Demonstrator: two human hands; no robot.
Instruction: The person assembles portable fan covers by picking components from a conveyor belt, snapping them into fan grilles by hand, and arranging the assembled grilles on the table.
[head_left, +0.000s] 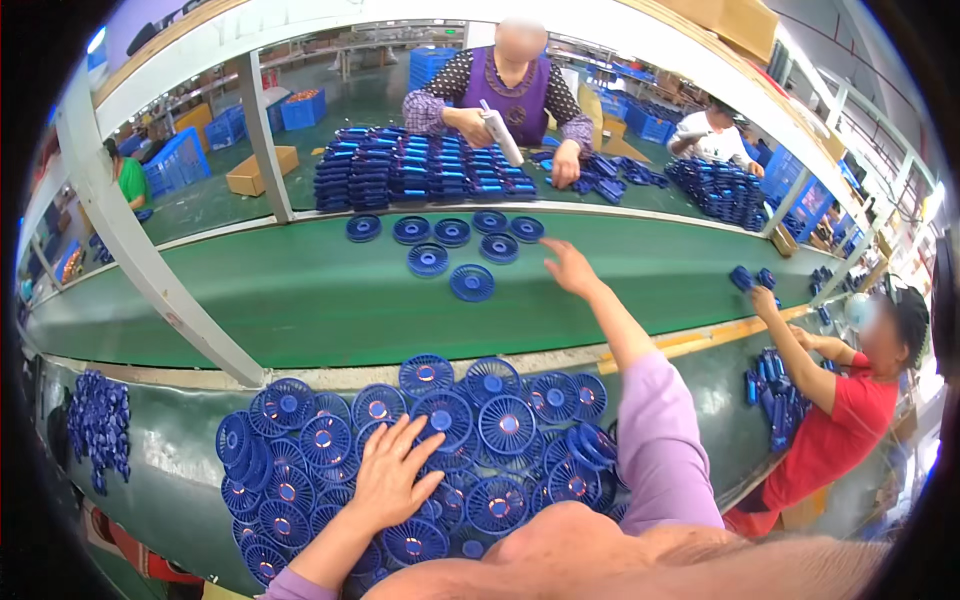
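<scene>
My left hand (393, 472) rests with fingers spread on a heap of blue round fan grilles (507, 425) on the near table. One larger grille (441, 420) lies by its fingertips. My right hand (571, 268) reaches out over the green conveyor belt (330, 310), its fingers stretched and nothing in them. Just left of it several more blue grilles lie flat on the belt, the closest being one grille (526, 229) near the far edge and another grille (499, 248) beside it.
Across the belt, a person in a purple apron (545, 95) holds a white tool (501, 135) behind stacked blue parts (420, 170). At right, a person in red (840, 410) reaches over the belt. A white post (150, 240) stands at left, near small dark-blue parts (99, 425).
</scene>
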